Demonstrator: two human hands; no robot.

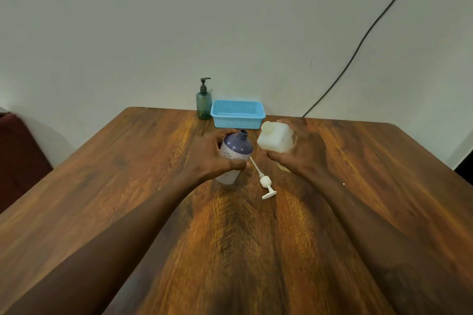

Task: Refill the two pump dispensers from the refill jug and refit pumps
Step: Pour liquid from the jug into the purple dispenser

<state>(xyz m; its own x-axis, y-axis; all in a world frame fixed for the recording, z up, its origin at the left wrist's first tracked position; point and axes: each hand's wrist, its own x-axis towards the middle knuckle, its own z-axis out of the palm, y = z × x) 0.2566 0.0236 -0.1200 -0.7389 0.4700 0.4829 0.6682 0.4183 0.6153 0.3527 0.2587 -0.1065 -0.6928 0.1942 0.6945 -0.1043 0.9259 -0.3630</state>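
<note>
My left hand (pixel 208 155) grips a purple-topped dispenser bottle (pixel 235 149) with a pale patterned body. Its neck is open and it leans toward the right. My right hand (pixel 303 148) holds the white translucent refill jug (pixel 275 137) just right of the bottle, lifted and tilted toward it. A white pump (pixel 265 181) with its long tube lies flat on the table between my hands. The second dispenser, a dark green bottle (pixel 204 103) with a black pump fitted, stands upright at the far edge by the wall.
A light blue perforated basket (pixel 238 114) sits next to the green bottle at the back of the wooden table (pixel 128 174). A black cable (pixel 358 46) runs down the wall at the right. A dark red seat (pixel 15 151) is at the left.
</note>
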